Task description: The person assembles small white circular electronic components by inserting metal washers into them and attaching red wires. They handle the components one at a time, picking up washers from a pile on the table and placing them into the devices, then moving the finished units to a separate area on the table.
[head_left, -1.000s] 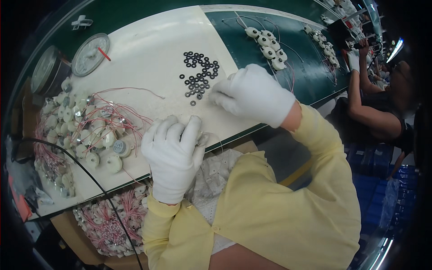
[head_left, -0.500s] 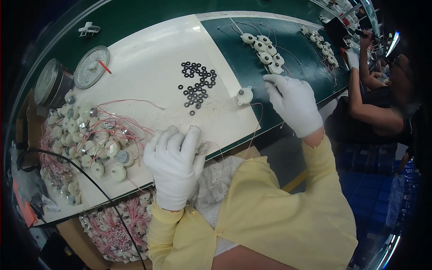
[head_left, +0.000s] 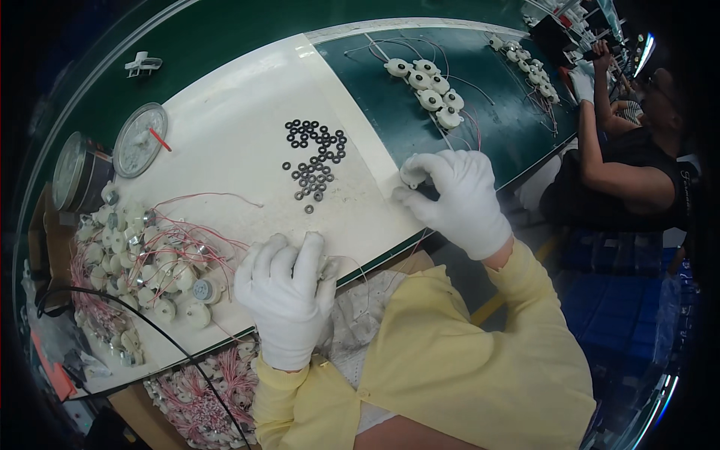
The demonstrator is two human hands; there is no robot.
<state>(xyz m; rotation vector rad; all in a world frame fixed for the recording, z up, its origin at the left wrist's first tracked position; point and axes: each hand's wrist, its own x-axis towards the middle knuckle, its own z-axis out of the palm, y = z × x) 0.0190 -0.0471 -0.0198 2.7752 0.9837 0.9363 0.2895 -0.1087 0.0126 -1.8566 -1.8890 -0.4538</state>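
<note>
My right hand (head_left: 461, 199), in a white glove, has its thumb and fingers closed round a small white round motor (head_left: 410, 178) at the right edge of the white board. Most of that motor is covered by the fingers. At the board's near edge, my gloved left hand (head_left: 281, 296) is closed with its fingers bent down. A pale bit shows beside its thumb and a thin wire trails out there, but what it holds is mostly hidden. Small black rings (head_left: 319, 159) lie loosely grouped on the board beyond both hands.
White motors with red wires (head_left: 150, 262) are heaped at left, behind a black cable (head_left: 150, 311). Finished-looking rows of motors (head_left: 427, 86) lie on the green mat. A tin (head_left: 75, 172) and round lid (head_left: 141, 140) stand far left. A co-worker (head_left: 630, 165) sits at right.
My right hand has come down and left onto the motor that lay uncovered on the board's edge, and closed on it. My left hand stays nearly in place. The whole view has shifted slightly.
</note>
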